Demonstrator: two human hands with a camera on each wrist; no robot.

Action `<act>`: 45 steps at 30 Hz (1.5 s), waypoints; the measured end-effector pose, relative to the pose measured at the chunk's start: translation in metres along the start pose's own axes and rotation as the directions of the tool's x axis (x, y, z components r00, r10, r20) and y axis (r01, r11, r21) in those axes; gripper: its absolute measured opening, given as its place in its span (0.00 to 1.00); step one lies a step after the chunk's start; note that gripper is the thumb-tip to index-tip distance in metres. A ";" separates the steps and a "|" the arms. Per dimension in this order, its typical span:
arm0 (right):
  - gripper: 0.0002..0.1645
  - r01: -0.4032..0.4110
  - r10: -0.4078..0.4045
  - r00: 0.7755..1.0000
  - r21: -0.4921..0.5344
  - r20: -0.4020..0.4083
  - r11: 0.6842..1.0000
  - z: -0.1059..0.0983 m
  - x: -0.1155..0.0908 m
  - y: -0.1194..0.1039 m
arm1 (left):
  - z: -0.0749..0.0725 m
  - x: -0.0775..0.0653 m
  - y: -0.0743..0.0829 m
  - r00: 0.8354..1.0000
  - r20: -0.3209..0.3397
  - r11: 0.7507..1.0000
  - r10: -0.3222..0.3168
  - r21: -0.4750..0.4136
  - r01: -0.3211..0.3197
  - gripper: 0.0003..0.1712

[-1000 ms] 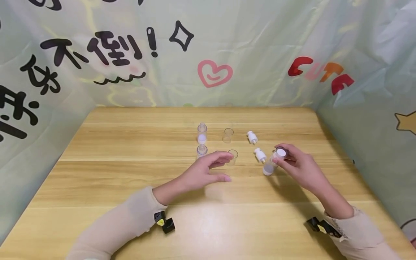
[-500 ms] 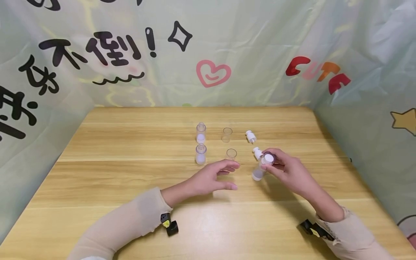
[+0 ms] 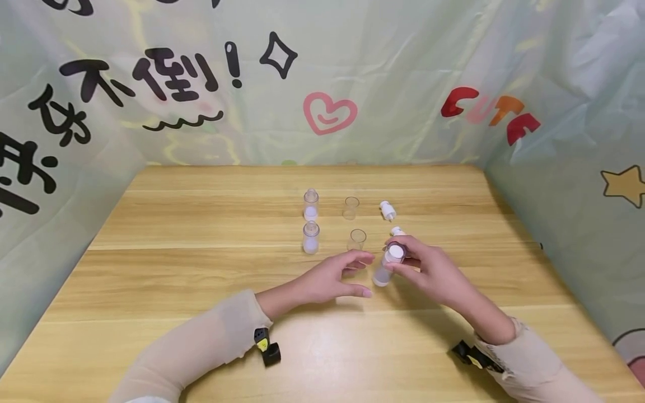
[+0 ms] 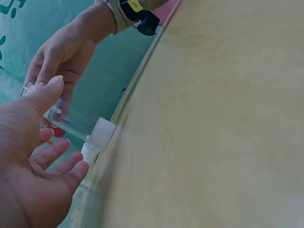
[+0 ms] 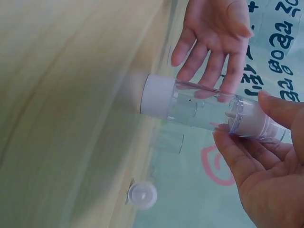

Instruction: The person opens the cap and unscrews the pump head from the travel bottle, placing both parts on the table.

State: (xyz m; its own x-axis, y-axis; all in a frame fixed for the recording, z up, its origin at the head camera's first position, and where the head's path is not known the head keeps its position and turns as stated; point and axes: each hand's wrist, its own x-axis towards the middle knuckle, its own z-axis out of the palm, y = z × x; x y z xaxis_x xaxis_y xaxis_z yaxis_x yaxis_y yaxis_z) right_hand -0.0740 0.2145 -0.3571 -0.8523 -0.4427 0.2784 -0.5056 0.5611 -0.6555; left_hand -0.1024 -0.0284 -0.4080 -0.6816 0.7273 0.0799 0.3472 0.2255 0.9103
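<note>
My right hand (image 3: 428, 268) pinches a clear pump bottle (image 5: 199, 107) near its top, between thumb and fingers. It has a white base and a white pump under a clear cap, and in the head view it leans over the table with its base toward the left hand. My left hand (image 3: 335, 278) holds nothing; its fingers reach toward the bottle with the thumb apart, palm facing it. In the left wrist view the bottle's white base (image 4: 102, 134) shows just beyond the left fingers. A white pump head (image 3: 397, 231) lies partly hidden behind the right hand.
Two clear bottles with whitish bottoms, a far one (image 3: 311, 205) and a near one (image 3: 311, 239), stand left of centre. To their right are two clear caps, one far (image 3: 351, 209) and one near (image 3: 357, 239). Another white pump head (image 3: 387, 210) lies farther right. A printed curtain (image 3: 403, 73) encloses the table.
The right hand has carried the pump bottle leftward and toward me. My left hand has shifted slightly right and nearer to me, uncovering the near clear bottle; the hands are closer together.
</note>
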 end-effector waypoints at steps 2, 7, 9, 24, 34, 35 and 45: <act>0.21 0.004 -0.004 1.000 0.014 0.010 1.000 0.002 0.001 -0.001 | 0.001 0.001 -0.002 1.000 0.005 1.000 -0.016 0.000 0.016 0.42; 0.20 0.018 -0.019 0.999 0.041 0.034 0.999 0.006 0.003 -0.006 | 0.004 0.006 -0.007 1.000 0.022 0.998 -0.020 -0.052 0.022 0.40; 0.20 0.024 -0.027 0.999 0.055 0.044 0.998 0.007 0.004 -0.008 | 0.004 0.007 -0.008 0.999 0.028 0.997 -0.017 -0.075 0.019 0.38; 0.22 0.062 -0.070 0.994 0.106 0.079 0.992 0.020 0.014 -0.018 | 0.002 0.012 -0.007 1.000 0.004 1.000 -0.024 0.019 0.024 0.21; 0.29 0.095 -0.101 0.992 0.092 0.070 0.991 0.022 0.021 -0.022 | -0.005 0.005 -0.011 1.000 0.014 0.999 -0.021 0.024 0.020 0.17; 0.27 0.102 -0.110 0.991 0.103 0.070 0.989 0.023 0.022 -0.023 | -0.006 0.004 -0.011 1.000 0.012 0.999 -0.026 0.019 0.026 0.18; 0.23 0.106 -0.123 0.986 0.152 0.109 0.983 0.033 0.030 -0.031 | -0.012 -0.005 -0.011 0.999 -0.018 0.999 -0.037 0.010 0.037 0.18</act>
State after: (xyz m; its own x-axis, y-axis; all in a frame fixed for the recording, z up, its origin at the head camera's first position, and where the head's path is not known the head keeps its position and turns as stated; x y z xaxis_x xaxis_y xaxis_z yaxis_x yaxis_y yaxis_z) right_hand -0.0798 0.1606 -0.3520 -0.7641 -0.5817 0.2789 -0.5664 0.3980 -0.7217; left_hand -0.1101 -0.0425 -0.4132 -0.7053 0.7070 0.0531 0.3279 0.2589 0.9086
